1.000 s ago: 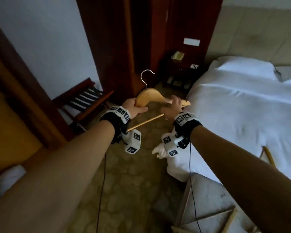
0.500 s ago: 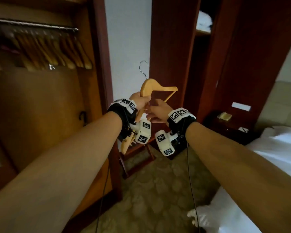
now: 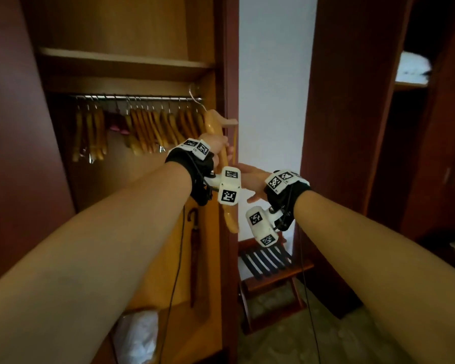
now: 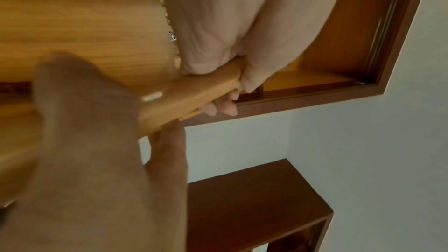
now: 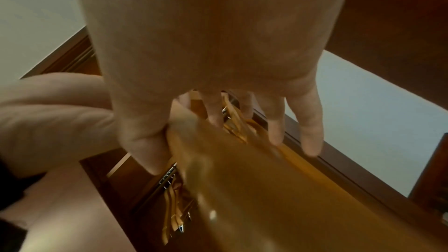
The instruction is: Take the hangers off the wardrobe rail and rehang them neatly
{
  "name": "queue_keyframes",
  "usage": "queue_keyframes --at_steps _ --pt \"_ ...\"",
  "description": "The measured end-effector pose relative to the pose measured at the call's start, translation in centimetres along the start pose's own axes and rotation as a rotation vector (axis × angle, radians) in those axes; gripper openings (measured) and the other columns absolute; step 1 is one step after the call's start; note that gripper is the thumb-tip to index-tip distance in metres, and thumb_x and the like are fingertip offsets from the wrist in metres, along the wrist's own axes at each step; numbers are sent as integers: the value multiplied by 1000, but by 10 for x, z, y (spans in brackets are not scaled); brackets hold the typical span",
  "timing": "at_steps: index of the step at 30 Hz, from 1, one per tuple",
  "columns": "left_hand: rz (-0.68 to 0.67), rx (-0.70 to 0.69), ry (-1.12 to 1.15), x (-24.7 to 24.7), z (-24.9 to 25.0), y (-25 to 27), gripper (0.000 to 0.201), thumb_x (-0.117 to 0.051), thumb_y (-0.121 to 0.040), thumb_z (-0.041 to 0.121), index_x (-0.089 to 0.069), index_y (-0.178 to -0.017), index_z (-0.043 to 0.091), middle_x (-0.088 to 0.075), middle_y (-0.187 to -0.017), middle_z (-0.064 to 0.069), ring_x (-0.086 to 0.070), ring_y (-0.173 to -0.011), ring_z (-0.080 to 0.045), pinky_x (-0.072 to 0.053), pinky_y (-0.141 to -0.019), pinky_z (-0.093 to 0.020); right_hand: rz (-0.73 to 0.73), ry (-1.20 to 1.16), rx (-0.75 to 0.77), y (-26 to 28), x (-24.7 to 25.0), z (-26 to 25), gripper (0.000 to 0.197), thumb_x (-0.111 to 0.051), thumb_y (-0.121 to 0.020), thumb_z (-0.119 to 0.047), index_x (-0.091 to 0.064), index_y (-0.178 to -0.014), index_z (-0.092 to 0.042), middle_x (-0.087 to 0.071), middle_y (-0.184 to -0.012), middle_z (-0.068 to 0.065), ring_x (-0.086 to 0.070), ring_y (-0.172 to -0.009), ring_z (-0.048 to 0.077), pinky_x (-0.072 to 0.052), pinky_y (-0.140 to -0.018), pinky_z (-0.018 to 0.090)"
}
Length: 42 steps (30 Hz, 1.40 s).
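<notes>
Left hand (image 3: 216, 147): clamped round one arm of the wooden hanger (image 3: 218, 143).
Right hand (image 3: 250, 179): just beside the hanger, fingers spread and relaxed, gripping nothing.
Hanger: tilted steeply, its metal hook (image 3: 195, 97) up at the right end of the rail (image 3: 132, 97).
Rail: a crowded row of hung hangers (image 3: 147, 130).
Risk: the tilted hook could miss the rail or snag its neighbour, in my judgement.

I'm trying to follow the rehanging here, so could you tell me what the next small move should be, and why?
Probably lift the hanger a little and drop its hook over the rail. The left hand grips it with the hook already at the rail's free right end, and the right hand looks open.
</notes>
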<state>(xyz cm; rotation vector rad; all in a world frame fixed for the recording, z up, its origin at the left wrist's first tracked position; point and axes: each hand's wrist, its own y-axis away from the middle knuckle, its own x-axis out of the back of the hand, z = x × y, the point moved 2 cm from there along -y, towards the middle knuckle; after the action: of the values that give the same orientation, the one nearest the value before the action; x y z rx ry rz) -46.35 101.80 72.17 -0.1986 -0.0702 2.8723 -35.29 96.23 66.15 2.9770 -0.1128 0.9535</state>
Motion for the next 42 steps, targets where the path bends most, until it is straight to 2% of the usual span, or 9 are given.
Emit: queue_keyframes --at_steps 3,6,10,13,18,23,32,37,42 --pt "58 2 100 0 18 -22 16 -49 -99 10 -54 -85 3 -57 -74 -8 -61 -69 -20 -54 -67 -34 -75 13 37 -30 9 -10 43 -58 -95 -32 -48 -134 -15 -62 -124 18 -62 -111 36 -54 -90 50" --pt "92 -25 125 -1 28 -41 11 -50 -99 11 -55 -95 3 -58 -73 -7 -64 -69 -21 -54 -65 -36 -71 -37 69 -62 16 -21 39 -64 -91 -34 -51 -124 -18 -71 -102 15 -71 -88 32 -57 -84 51" --pt "114 -117 58 5 32 -59 14 -51 -99 11 -52 -110 3 -63 -85 -10 -66 -78 -25 -56 -73 -40 37 90 219 -90 24 -35 28 -63 -91 -27 -57 -114 -12 -65 -86 6 -64 -71 15 -52 -50 22" --pt "136 -149 -87 20 32 -74 23 -58 -95 14 -54 -115 3 -70 -100 -11 -68 -92 -26 -59 -67 -39 51 17 279 -111 17 -35 25 -58 -91 -19 -57 -114 -11 -58 -74 5 -52 -53 13 -39 -38 17" --pt "123 -180 -242 47 28 -101 25 -61 -94 20 -59 -117 9 -71 -104 -8 -71 -87 -18 -60 -70 -33 136 -118 317 -150 -1 -39 10 -50 -91 -21 -50 -100 -25 -57 -75 5 -52 -56 17 -40 -43 25" --pt "135 -184 -311 86 27 -137 15 -57 -96 18 -63 -108 13 -71 -103 -4 -69 -93 -19 -59 -72 -31 210 -233 277 -193 -16 -58 30 -51 -88 -27 -51 -118 -21 -60 -84 8 -62 -68 27 -50 -52 31" --pt "130 -232 -428 147 49 -213 14 -54 -97 15 -63 -108 13 -70 -100 -4 -65 -77 -14 -59 -69 -30 269 -277 181 -267 -31 -92 22 -45 -93 -19 -49 -114 -17 -66 -98 20 -70 -74 38 -51 -56 36" --pt "110 -252 -474 169 53 -245 17 -55 -96 14 -63 -111 12 -70 -104 -5 -66 -86 -17 -59 -76 -32 344 -214 170 -295 -35 -106 28 -45 -95 -20 -47 -122 -20 -67 -97 16 -73 -75 31 -51 -48 28" --pt "100 -255 -513 184 51 -269 16 -53 -96 12 -63 -109 11 -69 -106 -8 -66 -91 -20 -58 -79 -34 400 -146 127 -313 -34 -116 35 -46 -95 -22 -45 -130 -21 -65 -101 15 -72 -72 29 -58 -54 33"
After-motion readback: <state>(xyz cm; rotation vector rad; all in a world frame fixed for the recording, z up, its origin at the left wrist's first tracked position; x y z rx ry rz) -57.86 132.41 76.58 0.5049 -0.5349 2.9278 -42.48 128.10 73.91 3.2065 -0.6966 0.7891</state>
